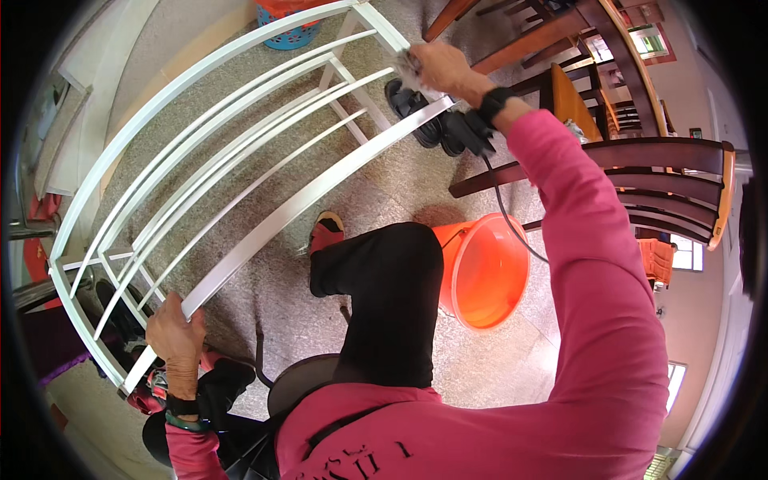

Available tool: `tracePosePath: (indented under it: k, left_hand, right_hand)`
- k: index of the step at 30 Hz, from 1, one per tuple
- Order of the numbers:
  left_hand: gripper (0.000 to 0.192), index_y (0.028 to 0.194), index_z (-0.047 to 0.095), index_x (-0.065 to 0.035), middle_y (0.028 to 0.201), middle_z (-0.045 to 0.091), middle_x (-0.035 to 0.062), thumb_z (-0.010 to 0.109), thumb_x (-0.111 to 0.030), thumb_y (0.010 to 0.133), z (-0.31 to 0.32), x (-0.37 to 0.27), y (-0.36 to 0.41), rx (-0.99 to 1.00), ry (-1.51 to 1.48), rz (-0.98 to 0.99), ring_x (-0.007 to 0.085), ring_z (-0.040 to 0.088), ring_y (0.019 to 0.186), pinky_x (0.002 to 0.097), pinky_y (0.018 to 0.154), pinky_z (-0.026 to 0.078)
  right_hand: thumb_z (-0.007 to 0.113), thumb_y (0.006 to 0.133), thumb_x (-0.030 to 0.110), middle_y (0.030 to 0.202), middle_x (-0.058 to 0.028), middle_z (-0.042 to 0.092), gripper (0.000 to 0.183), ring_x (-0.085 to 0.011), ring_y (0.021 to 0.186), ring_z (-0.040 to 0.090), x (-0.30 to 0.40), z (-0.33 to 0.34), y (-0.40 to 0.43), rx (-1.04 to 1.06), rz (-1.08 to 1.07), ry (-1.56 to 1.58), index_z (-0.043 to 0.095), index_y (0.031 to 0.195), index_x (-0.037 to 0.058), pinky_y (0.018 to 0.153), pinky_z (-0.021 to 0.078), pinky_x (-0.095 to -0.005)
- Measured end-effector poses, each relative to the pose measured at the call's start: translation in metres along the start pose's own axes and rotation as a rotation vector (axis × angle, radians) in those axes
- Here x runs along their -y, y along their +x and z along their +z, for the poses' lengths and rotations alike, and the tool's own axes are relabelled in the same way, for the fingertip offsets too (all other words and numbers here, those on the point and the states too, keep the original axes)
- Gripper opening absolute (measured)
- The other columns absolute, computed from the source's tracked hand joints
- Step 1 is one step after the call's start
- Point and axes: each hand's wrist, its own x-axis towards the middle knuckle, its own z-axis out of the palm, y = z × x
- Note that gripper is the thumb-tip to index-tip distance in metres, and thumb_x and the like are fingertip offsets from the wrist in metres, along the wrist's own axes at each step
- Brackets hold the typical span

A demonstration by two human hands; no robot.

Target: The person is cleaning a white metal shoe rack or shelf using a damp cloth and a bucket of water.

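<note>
A white metal rack (264,246) with several thin rods stretches across the floor before me. My left hand (176,333) grips its near rail close to the left end. At the opposite end, my right hand (442,69) presses a greyish cloth (411,71) against the frame; the fingers partly hide the cloth. Black sandals (414,108) lie on the floor just below that end. An orange plastic bucket (489,273) stands beside my bent knee. Whether it holds water I cannot tell.
Dark wooden chairs (666,153) crowd the right side. A blue perforated basket (291,33) with an orange liner stands beyond the rack. A black cable (501,201) hangs near my right forearm. Dark shoes (123,312) sit beneath the rack's left end.
</note>
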Motion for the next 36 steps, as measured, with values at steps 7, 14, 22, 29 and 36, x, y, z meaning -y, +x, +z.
tracePosePath:
  k: [7,14,22,29,36]
  left_hand:
    - [0.029,0.073,0.046,-0.0072,0.066,0.056,0.0119,0.069,-0.018,0.058,-0.002,0.001,0.0,0.039,0.025,-0.019,0.0343,0.056,0.063,0.0432,0.055,0.043]
    - [0.03,0.072,0.046,-0.0074,0.064,0.055,0.0114,0.07,-0.018,0.059,0.002,0.002,-0.002,-0.012,0.008,0.026,0.0337,0.056,0.062,0.0431,0.054,0.042]
    - [0.027,0.071,0.045,-0.0075,0.065,0.055,0.0108,0.068,-0.018,0.06,-0.003,-0.001,0.0,-0.001,-0.027,0.01,0.0337,0.056,0.062,0.0432,0.055,0.042]
    - [0.027,0.072,0.046,-0.0069,0.067,0.057,0.0118,0.067,-0.021,0.062,0.001,0.002,0.0,0.02,-0.014,0.014,0.0345,0.056,0.064,0.0441,0.057,0.042]
    - [0.027,0.072,0.046,-0.0064,0.067,0.056,0.012,0.067,-0.02,0.061,0.001,0.002,0.001,0.018,-0.036,0.027,0.035,0.056,0.064,0.0441,0.057,0.042]
  right_hand:
    - [0.059,0.07,0.013,0.081,-0.0119,0.062,0.017,-0.0312,0.078,0.06,0.028,-0.012,-0.061,0.047,-0.139,0.1,0.06,0.087,0.011,0.066,0.0475,-0.0405]
    - [0.058,0.07,0.012,0.082,-0.0142,0.062,0.017,-0.0333,0.079,0.06,0.021,0.001,-0.045,0.076,-0.043,-0.095,0.06,0.086,0.0064,0.067,0.0479,-0.0403]
    - [0.061,0.068,0.015,0.082,-0.0196,0.06,0.029,-0.0333,0.08,0.06,0.039,-0.011,-0.062,0.139,0.091,0.317,0.058,0.094,0.0019,0.071,0.0482,-0.0375]
    - [0.06,0.069,0.005,0.093,-0.0186,0.058,0.034,-0.0313,0.085,0.058,0.086,-0.007,-0.095,0.11,-0.19,0.538,0.053,0.102,-0.0006,0.074,0.0472,-0.0351]
    - [0.064,0.066,0.014,0.086,-0.0156,0.062,0.023,-0.0317,0.082,0.06,0.006,-0.02,-0.069,0.009,0.2,0.222,0.062,0.089,0.0071,0.071,0.0483,-0.0388]
